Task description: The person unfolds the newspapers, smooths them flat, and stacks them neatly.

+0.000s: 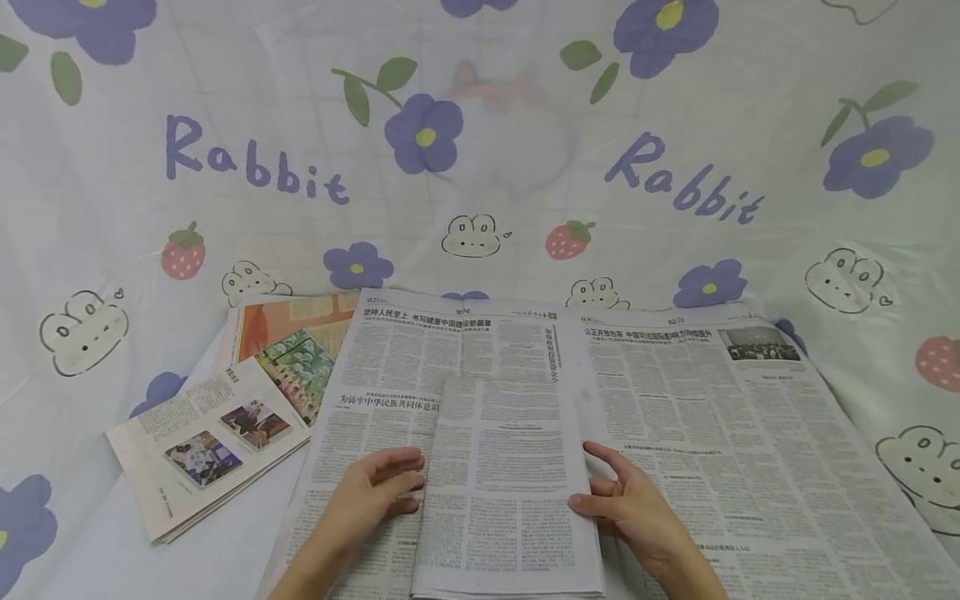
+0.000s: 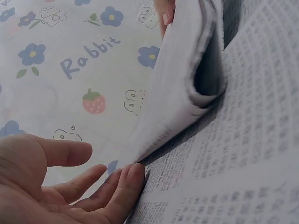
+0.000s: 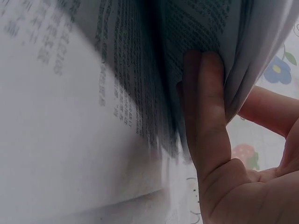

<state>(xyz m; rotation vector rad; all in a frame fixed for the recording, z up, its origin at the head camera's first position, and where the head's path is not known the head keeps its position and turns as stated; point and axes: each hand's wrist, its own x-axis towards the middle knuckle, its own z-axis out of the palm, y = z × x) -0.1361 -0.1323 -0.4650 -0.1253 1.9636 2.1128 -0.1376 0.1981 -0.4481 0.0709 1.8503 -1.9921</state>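
A folded newspaper section (image 1: 510, 467), narrow and several layers thick, stands slightly raised over the spread newspaper (image 1: 697, 417). My right hand (image 1: 637, 508) pinches its right edge, thumb on the upper face and fingers behind the layers. In the right wrist view, those fingers (image 3: 212, 107) lie against the printed underside. My left hand (image 1: 375, 500) is beside the section's left folded edge, fingers loosely bent and gripping nothing. From the left wrist view, its fingertips (image 2: 135, 175) come close to the fold; whether they touch it I cannot tell.
Left of the spread sheets lies a folded newspaper (image 1: 195, 458) with colour photos, partly over another colourful sheet (image 1: 300, 325). A white cloth (image 1: 480, 175) printed with rabbits, flowers and strawberries hangs behind and runs under the papers.
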